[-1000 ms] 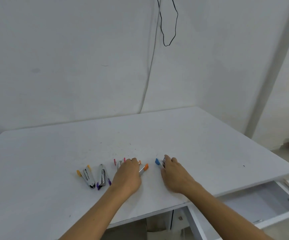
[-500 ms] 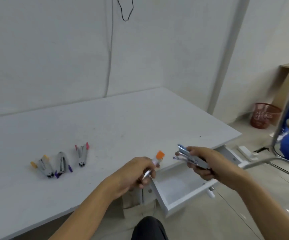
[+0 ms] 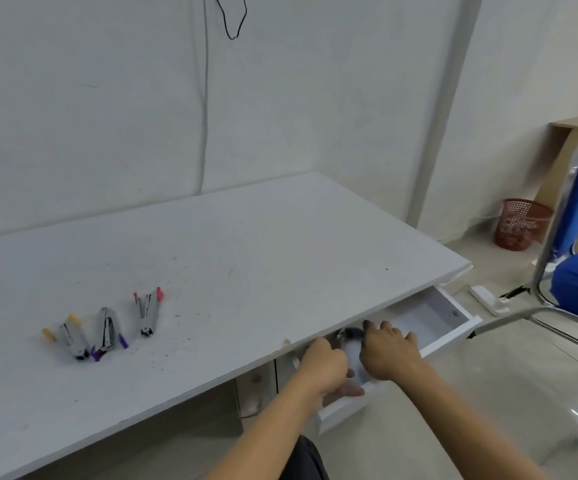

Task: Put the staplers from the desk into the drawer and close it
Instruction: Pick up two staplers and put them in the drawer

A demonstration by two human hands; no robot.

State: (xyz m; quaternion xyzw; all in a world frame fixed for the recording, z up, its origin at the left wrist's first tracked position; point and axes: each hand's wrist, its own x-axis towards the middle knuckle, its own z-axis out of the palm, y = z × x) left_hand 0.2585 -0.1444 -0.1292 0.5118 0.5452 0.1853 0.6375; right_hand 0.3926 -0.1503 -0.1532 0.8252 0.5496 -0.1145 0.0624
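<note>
Meanwhile, both hands reach inside open drawer point(image 3: 450, 336) under desk point(image 3: 246, 258): left hand point(image 3: 327, 370) curled, contents hidden; right hand point(image 3: 389, 355) apparently pinching dark stapler point(image 3: 349, 333) (blurred). Three staplers point(image 3: 105, 327) remain on desktop. Risk: dropped stapler jamming drawer.

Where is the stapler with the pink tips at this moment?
In the head view the pink-tipped stapler lies on the desk, left of centre, rightmost of three staplers, next to the purple-tipped stapler.

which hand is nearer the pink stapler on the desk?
Left. The left hand is at the drawer's near end, closer to the pink stapler; the right hand is further right.
</note>
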